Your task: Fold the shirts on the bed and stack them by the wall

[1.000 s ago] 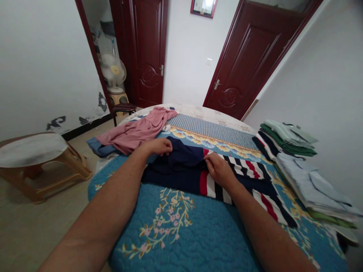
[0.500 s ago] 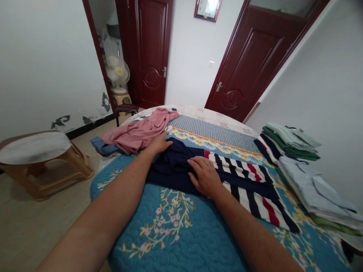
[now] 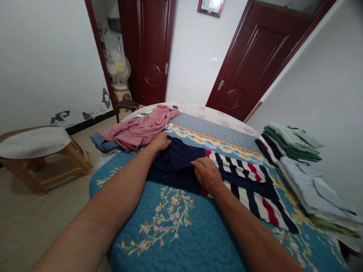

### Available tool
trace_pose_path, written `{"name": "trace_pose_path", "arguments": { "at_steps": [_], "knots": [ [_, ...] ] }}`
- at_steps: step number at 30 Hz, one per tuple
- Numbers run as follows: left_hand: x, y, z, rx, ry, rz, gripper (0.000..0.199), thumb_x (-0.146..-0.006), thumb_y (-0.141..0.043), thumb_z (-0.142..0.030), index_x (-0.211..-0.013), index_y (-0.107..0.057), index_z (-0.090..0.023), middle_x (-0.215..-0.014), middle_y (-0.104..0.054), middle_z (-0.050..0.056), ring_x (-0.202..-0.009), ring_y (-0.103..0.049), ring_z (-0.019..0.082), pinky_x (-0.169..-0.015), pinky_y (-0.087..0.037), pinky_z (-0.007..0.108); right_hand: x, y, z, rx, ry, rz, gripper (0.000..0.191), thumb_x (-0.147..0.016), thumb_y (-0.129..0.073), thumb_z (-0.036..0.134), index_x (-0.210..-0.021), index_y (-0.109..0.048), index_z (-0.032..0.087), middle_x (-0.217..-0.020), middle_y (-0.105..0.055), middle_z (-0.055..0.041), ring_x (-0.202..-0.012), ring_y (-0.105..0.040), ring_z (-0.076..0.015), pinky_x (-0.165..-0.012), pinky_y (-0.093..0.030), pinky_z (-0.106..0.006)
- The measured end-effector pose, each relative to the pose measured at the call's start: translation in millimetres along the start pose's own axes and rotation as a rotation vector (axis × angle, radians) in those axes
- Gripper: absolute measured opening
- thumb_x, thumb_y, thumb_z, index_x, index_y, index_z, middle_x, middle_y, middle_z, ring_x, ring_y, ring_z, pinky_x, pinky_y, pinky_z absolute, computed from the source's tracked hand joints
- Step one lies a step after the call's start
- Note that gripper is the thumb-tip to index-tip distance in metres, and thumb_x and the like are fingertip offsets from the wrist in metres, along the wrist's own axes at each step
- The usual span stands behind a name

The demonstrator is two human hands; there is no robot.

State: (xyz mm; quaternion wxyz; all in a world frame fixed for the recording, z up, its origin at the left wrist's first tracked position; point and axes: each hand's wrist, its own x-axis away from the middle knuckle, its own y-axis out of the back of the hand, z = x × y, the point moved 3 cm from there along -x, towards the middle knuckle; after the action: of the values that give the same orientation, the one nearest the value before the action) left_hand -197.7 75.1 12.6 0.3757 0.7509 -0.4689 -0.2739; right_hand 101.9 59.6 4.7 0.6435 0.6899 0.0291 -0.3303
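Note:
A navy garment [image 3: 177, 155] with white, black and red striped panels lies lengthwise across the quilted teal cover [image 3: 210, 226]. My left hand [image 3: 161, 142] grips its upper left edge, the fingers curled over the fabric and partly hidden. Nearer the middle, my right hand [image 3: 209, 174] pinches a navy fold between thumb and fingers, beside the start of the stripes. The fold under that hand is raised a little and bunched. The striped parts stretch flat to the right.
A heap with a pink garment [image 3: 136, 130] and blue denim [image 3: 103, 143] lies at the left. Folded green clothes [image 3: 292, 141] and folded light blue clothes [image 3: 317, 185] are stacked along the right. A plastic stool [image 3: 42, 158] stands left of the table.
My right hand has closed its fingers on the navy fabric and shifted slightly right. The fold near it is drawn up smoother. My left hand stays at the upper left edge.

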Motion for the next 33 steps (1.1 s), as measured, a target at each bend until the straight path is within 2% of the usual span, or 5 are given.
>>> {"name": "trace_pose_path", "arguments": {
  "at_steps": [8, 15, 22, 28, 33],
  "knots": [
    [16.9, 14.0, -30.4, -0.106, -0.15, -0.106, 0.045, -0.094, -0.064, -0.029, -0.137, -0.071, -0.018, -0.124, -0.077, 0.014, -0.118, -0.07, 0.031, -0.104, -0.051, 0.037, 0.9, -4.1, 7.5, 0.005, 0.12, 0.145, 0.028, -0.11, -0.055, 0.022, -0.125, -0.077, 0.025, -0.113, -0.075, -0.0088, -0.103, -0.061, -0.0254, -0.089, -0.049, -0.04],
    [47.7, -11.5, -71.5, -0.192, -0.561, 0.44, 0.052, -0.09, -0.072, -0.047, -0.137, -0.073, -0.026, -0.126, -0.075, 0.008, -0.112, -0.071, 0.026, -0.097, -0.052, 0.031, 0.5, 7.8, 3.0, -0.019, 0.01, 0.121, 0.039, -0.103, -0.065, 0.026, -0.142, -0.068, 0.023, -0.133, -0.071, -0.0119, -0.123, -0.06, -0.0289, -0.105, -0.048, -0.046],
    [45.6, -20.5, -62.4, -0.287, -0.463, 0.522, 0.092, -0.069, -0.088, -0.056, -0.152, -0.064, -0.026, -0.143, -0.066, 0.016, -0.123, -0.069, 0.033, -0.102, -0.052, 0.036, 42.8, 33.7, -57.2, 0.05, -0.286, 0.181, 0.035, -0.1, -0.067, 0.026, -0.135, -0.071, 0.021, -0.126, -0.074, -0.0133, -0.117, -0.067, -0.0272, -0.102, -0.053, -0.043],
    [57.2, -5.3, -83.7, -0.251, -0.466, 0.438, 0.064, -0.08, -0.079, -0.061, -0.133, -0.075, -0.025, -0.129, -0.074, 0.015, -0.118, -0.069, 0.034, -0.098, -0.051, 0.038, 91.0, 57.6, -115.7, 0.118, -0.403, 0.19, 0.026, -0.102, -0.065, 0.024, -0.125, -0.076, 0.023, -0.121, -0.078, -0.012, -0.112, -0.071, -0.0273, -0.101, -0.055, -0.043],
    [81.6, -26.1, -121.4, -0.245, -0.578, 0.363, 0.065, -0.083, -0.082, -0.057, -0.14, -0.067, -0.029, -0.129, -0.074, 0.013, -0.12, -0.067, 0.035, -0.098, -0.051, 0.042, 108.2, 58.6, -140.7, 0.212, -0.485, 0.141, 0.027, -0.098, -0.066, 0.018, -0.122, -0.077, 0.021, -0.123, -0.077, -0.0126, -0.117, -0.069, -0.028, -0.104, -0.053, -0.045]
  ]
}}
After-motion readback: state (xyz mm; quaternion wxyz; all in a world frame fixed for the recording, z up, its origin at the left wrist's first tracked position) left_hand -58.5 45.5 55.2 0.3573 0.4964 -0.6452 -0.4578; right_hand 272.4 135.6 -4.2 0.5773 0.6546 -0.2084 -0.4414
